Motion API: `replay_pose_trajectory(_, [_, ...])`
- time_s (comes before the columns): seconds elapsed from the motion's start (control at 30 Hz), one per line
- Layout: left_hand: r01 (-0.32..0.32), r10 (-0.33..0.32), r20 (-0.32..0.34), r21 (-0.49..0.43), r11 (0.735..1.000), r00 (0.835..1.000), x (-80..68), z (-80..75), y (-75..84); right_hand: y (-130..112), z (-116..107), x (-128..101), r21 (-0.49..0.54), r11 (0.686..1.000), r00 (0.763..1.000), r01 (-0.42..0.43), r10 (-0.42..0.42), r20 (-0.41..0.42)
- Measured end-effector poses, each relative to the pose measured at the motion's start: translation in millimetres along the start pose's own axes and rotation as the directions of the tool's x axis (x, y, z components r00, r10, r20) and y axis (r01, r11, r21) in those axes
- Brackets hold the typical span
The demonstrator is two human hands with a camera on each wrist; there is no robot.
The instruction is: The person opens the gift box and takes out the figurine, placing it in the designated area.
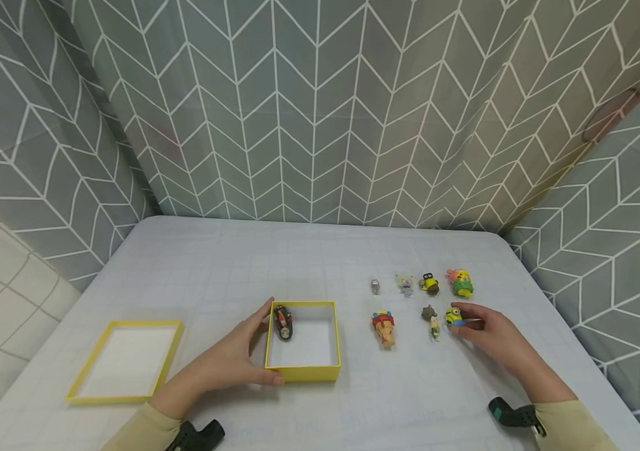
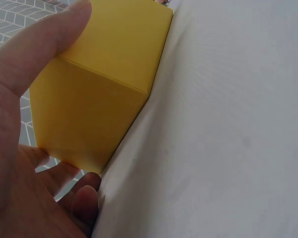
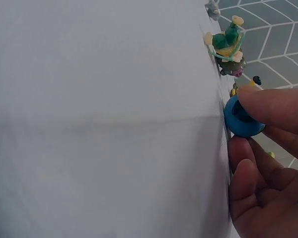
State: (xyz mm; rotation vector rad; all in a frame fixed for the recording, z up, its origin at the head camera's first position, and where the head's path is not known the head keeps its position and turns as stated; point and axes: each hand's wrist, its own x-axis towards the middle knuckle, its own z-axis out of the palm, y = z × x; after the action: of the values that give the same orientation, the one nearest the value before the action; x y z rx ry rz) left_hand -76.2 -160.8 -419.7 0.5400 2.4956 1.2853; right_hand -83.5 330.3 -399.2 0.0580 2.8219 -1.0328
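Observation:
My left hand (image 1: 235, 356) grips the yellow box (image 1: 311, 374) by its left side, thumb at the front corner and fingers round the back. Inside the box, against its left wall, lies a small dark figure with some red on it (image 1: 283, 322). In the left wrist view, the thumb and fingers span the box's yellow outer walls (image 2: 89, 109). On the right, my right hand (image 1: 491, 332) pinches a yellow-and-blue minion figurine (image 1: 454, 316) between thumb and fingers. Its round blue underside (image 3: 243, 121) faces the right wrist camera. Just left of it lies a small figurine with a grey-brown head (image 1: 431, 321).
A yellow-rimmed box lid (image 1: 175, 341) lies left of the box. A red-and-tan figurine (image 1: 384, 329) lies right of the box. Behind stand a tiny grey figure (image 1: 375, 287), a pastel figurine (image 1: 405, 285), a yellow-and-brown one (image 1: 429, 284) and a green-and-pink one (image 1: 461, 283). Patterned curtains surround the table (image 1: 320, 263).

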Motion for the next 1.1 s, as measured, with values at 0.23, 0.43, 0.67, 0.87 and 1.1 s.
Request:
replay_pose_trajectory(0.23, [0.008, -0.008, -0.005, 0.005, 1.000, 1.000, -0.8, -0.7, 1.6, 1.0, -4.6, 2.9, 0.008, 1.000, 0.998, -0.013, 0.012, 0.062])
replay_pose_trajectory(0.43, [0.014, -0.014, -0.007, 0.015, 1.000, 1.000, -0.3, -0.2, 0.9, 2.6, -7.2, 4.3, 0.033, 0.999, 0.996, -0.017, 0.014, 0.094])
replay_pose_trajectory(0.67, [0.013, -0.013, -0.004, 0.008, 1.000, 1.000, 0.2, 0.0, 0.4, 4.6, -7.3, 4.8, 0.047, 0.999, 0.995, -0.011, 0.006, 0.096])
replay_pose_trajectory(0.87, [0.010, -0.010, -0.001, -0.002, 1.000, 1.000, 0.2, 0.0, 0.2, 4.3, -7.4, 3.4, 0.060, 0.998, 0.995, -0.027, 0.021, 0.101])
replay_pose_trajectory(1.1, [0.005, -0.005, 0.000, -0.005, 1.000, 1.000, -0.1, -0.2, 0.1, 2.5, -8.7, 1.4, 0.077, 0.996, 0.995, -0.035, 0.028, 0.097])
